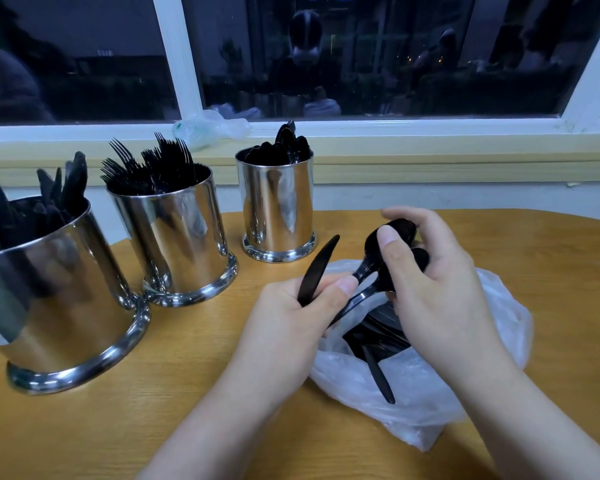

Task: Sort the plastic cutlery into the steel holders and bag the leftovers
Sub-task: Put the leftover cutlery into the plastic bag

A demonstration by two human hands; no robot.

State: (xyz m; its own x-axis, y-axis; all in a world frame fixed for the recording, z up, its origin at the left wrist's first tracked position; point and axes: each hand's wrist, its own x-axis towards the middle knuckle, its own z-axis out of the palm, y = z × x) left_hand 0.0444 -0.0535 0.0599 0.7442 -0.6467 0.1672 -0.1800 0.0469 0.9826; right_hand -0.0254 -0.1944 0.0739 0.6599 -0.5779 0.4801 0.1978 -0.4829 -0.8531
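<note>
I'm seeing the black plastic spoons [385,251] sitting in both hands just right of frame centre, above the clear plastic bag [471,386]. The right hand [433,282] is curling its fingers and thumb around the spoon bowls, while the left hand [291,320] is gripping the handles and also clutching a black knife [314,271] whose blade is pointing toward one o'clock. More black cutlery [378,341] is lying inside the bag, which is resting on the wooden table [160,393] at about four o'clock from centre. Three steel holders are standing on the table: the spoon holder [278,209] at twelve o'clock from the left hand, the fork holder [177,237] at ten o'clock, touching or nearly touching the base of the knife holder [59,299] at nine o'clock by the frame's left edge. I'm also noticing a crumpled clear bag [208,128] lying on the window ledge [430,140] behind the holders, at about eleven o'clock.
</note>
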